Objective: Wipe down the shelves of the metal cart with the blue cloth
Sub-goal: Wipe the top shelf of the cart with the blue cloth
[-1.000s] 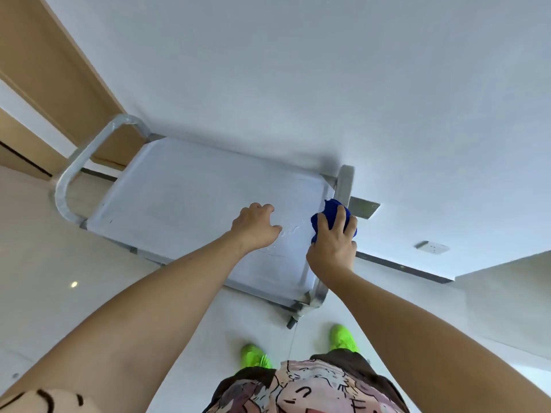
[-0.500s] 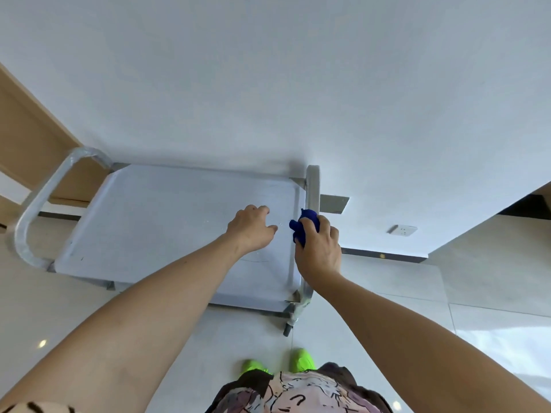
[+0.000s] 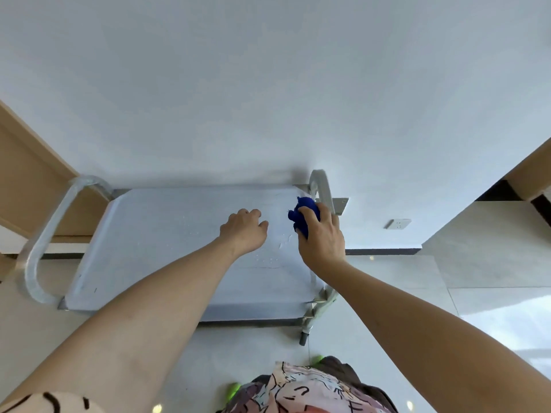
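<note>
1. Clutching the blue cloth [image 3: 304,214], the right hand [image 3: 322,239] has its fingers [image 3: 308,217] curled over the bunched fabric, pressing it onto the top shelf [image 3: 167,242] of the metal cart [image 3: 185,299] near the far right corner.
2. The left hand [image 3: 243,231] rests on the same shelf just beside the cloth, apart from it, with its fingers loosely curled under and holding nothing.
3. Small water droplets [image 3: 269,259] and a wet smear lie on the metal between and just below the two hands.
4. The cloth sits close to the shelf's right edge, just beside the curved right handle [image 3: 323,189], which rises at that edge; little room lies to that side.
5. To the left, the shelf stretches bare all the way to its raised left lip and the tubular left handle [image 3: 44,239], giving wide open surface for sweeping.
6. The shelf's far edge runs close along the white wall [image 3: 268,84]; its near edge faces the person, with pale floor [image 3: 253,353] below it.
7. A caster wheel [image 3: 303,339] shows beneath the near right corner, and a wall socket [image 3: 398,224] sits to the right, well apart from the cart.
</note>
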